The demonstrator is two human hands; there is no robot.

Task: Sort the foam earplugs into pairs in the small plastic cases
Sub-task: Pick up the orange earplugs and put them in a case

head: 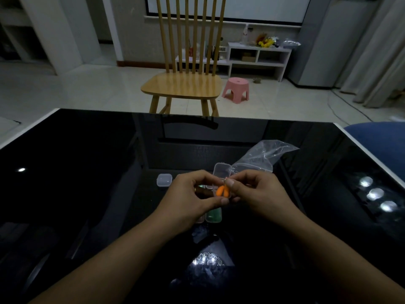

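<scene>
Orange foam earplugs [221, 191], two of them side by side, sit at the centre of the frame inside a small clear plastic case [221, 178] that both hands hold above the black glass table [87, 172]. The case's lid stands open, tipped up toward the top of the frame. The left hand [192, 198] has its fingers curled round the case from the left, the thumb tip pressed against its lower edge just beneath the earplugs. The right hand [260, 194] comes in from the right with its fingers curled too, thumb and forefinger pinching at the case's right edge right above the earplugs; whether they touch the earplugs themselves I cannot tell. Under the hands, lower in the frame, a case with green contents [213, 216] lies on the table, partly hidden by the left hand, with the edge of a paler case touching its left side. A shut clear case [164, 180] rests on the table to the left of the hands, apart from them. A crumpled clear plastic bag [260, 156] lies just above and to the right of the hands. Beyond the table's far edge, in the upper middle of the frame, stands a wooden chair [184, 84], with a pink stool [236, 89] to its right on the pale floor.
</scene>
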